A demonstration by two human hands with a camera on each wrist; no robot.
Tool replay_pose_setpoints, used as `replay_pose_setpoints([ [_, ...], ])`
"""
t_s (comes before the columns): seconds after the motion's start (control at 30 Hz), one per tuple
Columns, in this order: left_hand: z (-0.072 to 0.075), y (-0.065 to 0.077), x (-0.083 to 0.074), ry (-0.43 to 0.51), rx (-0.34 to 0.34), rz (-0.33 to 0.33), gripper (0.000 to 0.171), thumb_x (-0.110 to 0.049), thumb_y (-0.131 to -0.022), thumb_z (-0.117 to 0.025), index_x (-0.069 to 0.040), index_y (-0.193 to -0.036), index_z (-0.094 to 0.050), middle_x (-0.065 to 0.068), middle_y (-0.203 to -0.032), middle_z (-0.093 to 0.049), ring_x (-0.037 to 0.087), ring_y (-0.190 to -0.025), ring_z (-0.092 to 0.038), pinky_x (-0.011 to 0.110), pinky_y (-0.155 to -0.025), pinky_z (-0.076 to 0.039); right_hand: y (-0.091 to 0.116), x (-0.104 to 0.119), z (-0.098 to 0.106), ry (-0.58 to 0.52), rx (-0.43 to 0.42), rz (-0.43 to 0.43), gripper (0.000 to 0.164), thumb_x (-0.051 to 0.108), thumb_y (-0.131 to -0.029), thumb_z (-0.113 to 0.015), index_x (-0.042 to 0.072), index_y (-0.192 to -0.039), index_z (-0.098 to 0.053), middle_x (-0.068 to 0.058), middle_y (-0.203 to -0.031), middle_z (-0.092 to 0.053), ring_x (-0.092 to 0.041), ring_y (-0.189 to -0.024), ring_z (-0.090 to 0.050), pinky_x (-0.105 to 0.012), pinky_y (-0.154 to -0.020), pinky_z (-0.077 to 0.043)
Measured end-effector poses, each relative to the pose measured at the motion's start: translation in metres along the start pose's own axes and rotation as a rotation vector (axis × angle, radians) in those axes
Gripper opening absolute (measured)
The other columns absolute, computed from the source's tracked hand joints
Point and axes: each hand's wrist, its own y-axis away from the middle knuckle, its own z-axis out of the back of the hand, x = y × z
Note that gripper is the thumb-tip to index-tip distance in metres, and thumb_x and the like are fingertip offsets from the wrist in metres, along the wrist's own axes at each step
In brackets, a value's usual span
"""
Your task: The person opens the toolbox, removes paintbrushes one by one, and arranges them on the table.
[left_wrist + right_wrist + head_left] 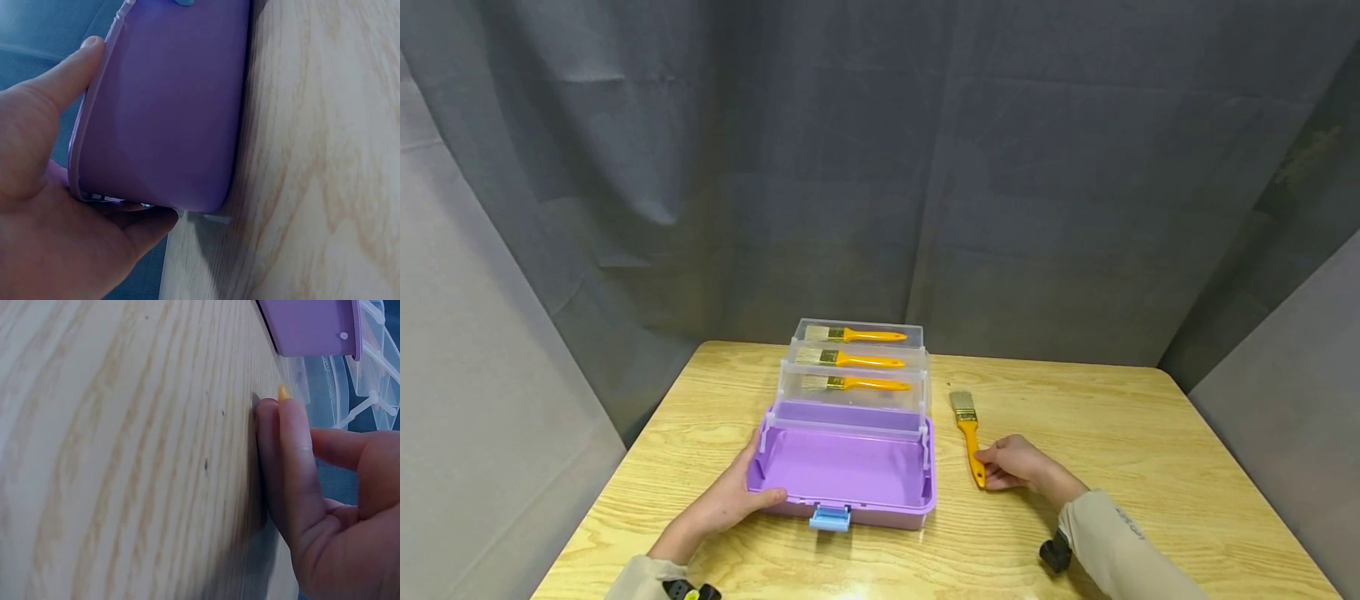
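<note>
End-pinched, the brush could swivel in your right hand. Your left hand (gripping the box) might push it askew.

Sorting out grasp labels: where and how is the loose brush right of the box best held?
Probably a thumb-and-finger pinch on the handle of the loose brush, near its end, from the right. The slim handle points toward the person, the bristles away; the box stands on the left. The right hand pinches there.
</note>
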Motion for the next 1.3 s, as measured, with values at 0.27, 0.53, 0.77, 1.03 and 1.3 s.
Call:
replay_pose_setpoints([
  [0.27,0.000,0.000,0.000,-0.015,-0.006,0.034,0.108,-0.016,-0.080,-0.076,-0.010,-0.152,0.004,0.023,-0.155,0.000,0.045,-0.138,-0.010,0.059,-0.109,-0.009,0.003,-0.001,0.001,0.051,-0.032,-0.005,0.020,0.011,-0.091,-0.061,-0.005,-0.080,-0.058,-0.010,-0.064,-0.057,-0.013,-0.048,-0.059,-0.028,-0.051,-0.056],
  [0.53,0.000,0.001,0.002,-0.030,-0.002,0.077,0.109,-0.019,-0.081,-0.076,-0.008,-0.152,0.006,0.024,-0.155,0.002,0.045,-0.139,-0.007,0.058,-0.109,-0.007,0.010,0.007,-0.001,0.141,-0.071,0.082,0.020,0.011,-0.091,-0.061,-0.004,-0.079,-0.058,-0.011,-0.065,-0.059,-0.016,-0.050,-0.061,-0.030,-0.050,-0.055],
  [0.77,0.000,0.001,0.002,-0.014,-0.009,0.033,0.108,-0.015,-0.080,-0.076,-0.008,-0.152,0.005,0.024,-0.155,0.000,0.045,-0.138,-0.009,0.060,-0.108,-0.008,0.026,0.044,-0.008,0.396,-0.148,0.405,0.016,0.011,-0.089,-0.063,-0.002,-0.083,-0.068,-0.009,-0.068,-0.065,-0.022,-0.059,-0.063,-0.034,-0.054,-0.055],
  [1.03,0.000,0.001,0.001,-0.019,0.000,0.059,0.108,-0.017,-0.081,-0.075,-0.008,-0.152,0.005,0.025,-0.155,0.002,0.045,-0.138,-0.006,0.060,-0.108,-0.006,0.033,0.080,-0.029,0.673,-0.232,0.708,0.020,0.016,-0.087,-0.067,0.002,-0.100,-0.072,-0.005,-0.089,-0.071,-0.016,-0.078,-0.067,-0.033,-0.068,-0.056],
  [1.3,0.000,0.001,0.001,-0.034,-0.005,0.061,0.108,-0.018,-0.080,-0.076,-0.008,-0.152,0.004,0.024,-0.155,0.001,0.044,-0.139,-0.008,0.058,-0.109,-0.008,0.036,0.112,-0.056,0.844,-0.185,0.841,0.033,0.023,-0.093,-0.061,0.000,-0.115,-0.067,-0.013,-0.111,-0.067,-0.027,-0.104,-0.063,-0.042,-0.088,-0.051],
])
